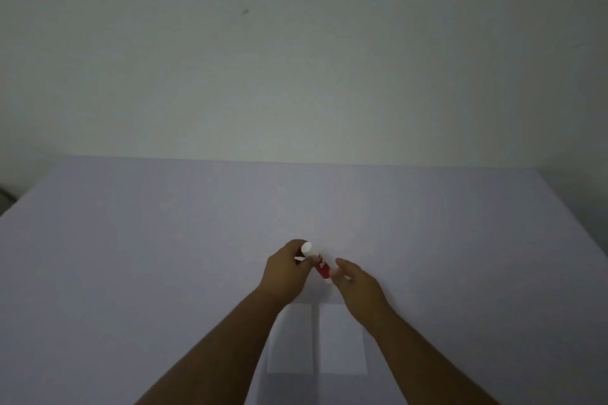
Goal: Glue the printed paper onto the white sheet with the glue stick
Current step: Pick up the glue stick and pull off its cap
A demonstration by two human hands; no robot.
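Two hands grip glue stick [320,265] | forearms hide paper tops, print unreadable

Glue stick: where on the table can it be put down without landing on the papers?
Bare table lies left of the left hand, right of the right hand, and beyond the glue stick toward the wall. It is crowded near the two papers, between the forearms.

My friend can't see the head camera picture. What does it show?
Two bare hands hold a red glue stick above a pale table: the left hand at its white end, the right hand at the other. Two white papers lie side by side below.
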